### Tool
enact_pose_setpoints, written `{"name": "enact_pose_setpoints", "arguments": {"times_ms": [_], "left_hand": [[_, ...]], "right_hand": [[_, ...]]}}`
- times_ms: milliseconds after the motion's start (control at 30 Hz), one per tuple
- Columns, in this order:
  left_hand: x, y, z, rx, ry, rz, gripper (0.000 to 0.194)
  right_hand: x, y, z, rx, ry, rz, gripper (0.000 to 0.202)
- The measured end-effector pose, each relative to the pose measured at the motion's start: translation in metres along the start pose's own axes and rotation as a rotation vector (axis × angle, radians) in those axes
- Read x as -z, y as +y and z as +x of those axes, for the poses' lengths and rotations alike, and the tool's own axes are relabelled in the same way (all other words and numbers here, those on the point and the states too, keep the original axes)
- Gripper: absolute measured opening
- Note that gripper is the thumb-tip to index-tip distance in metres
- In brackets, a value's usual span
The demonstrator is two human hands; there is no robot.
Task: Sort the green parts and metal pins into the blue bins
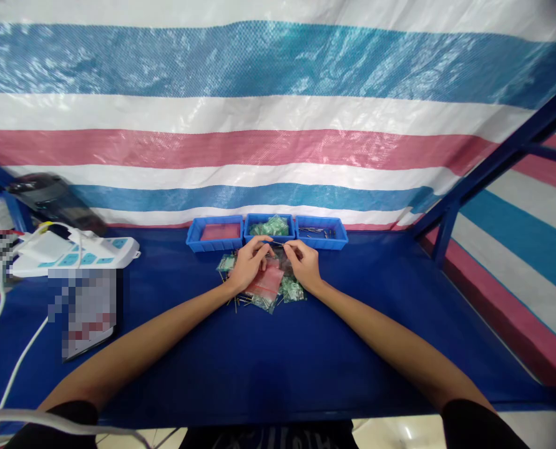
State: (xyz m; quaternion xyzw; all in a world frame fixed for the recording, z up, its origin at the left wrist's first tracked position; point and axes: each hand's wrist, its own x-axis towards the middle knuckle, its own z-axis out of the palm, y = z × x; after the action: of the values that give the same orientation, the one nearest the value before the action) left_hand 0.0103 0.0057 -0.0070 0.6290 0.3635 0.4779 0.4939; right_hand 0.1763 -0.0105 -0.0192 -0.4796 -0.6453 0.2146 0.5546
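A thin metal rod (277, 243) spans the gap between my two hands, above a small pile. My left hand (249, 265) is closed, its thumb and index finger pinching the rod's left end. At the other end, the fingertips of my right hand (304, 264) are pressed together on it. Below them lies a pink plastic bag (267, 282), with green-tinted clear packets (292, 290) beside it. Loose metal screws or pins (235, 302) stick out around the pile; their exact kind is too small to tell. My hands hide part of the heap.
Behind the pile stand three blue bins: one with pink bags (188, 240), one with green packets (246, 236), one with loose metal pieces (344, 239). Left on the blue table (352, 368) are a white power strip (130, 249), cables and a blurred-out device (90, 318). A striped tarp (278, 149) hangs behind.
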Motion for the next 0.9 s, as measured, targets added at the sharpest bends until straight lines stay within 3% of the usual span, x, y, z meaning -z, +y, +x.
{"name": "enact_pose_setpoints", "arguments": {"times_ms": [900], "left_hand": [[-0.0002, 0.0022, -0.0007, 0.016, -0.007, 0.091, 0.033]], "right_hand": [[0.0019, -0.0029, 0.0005, 0.051, -0.025, -0.058, 0.028]]}}
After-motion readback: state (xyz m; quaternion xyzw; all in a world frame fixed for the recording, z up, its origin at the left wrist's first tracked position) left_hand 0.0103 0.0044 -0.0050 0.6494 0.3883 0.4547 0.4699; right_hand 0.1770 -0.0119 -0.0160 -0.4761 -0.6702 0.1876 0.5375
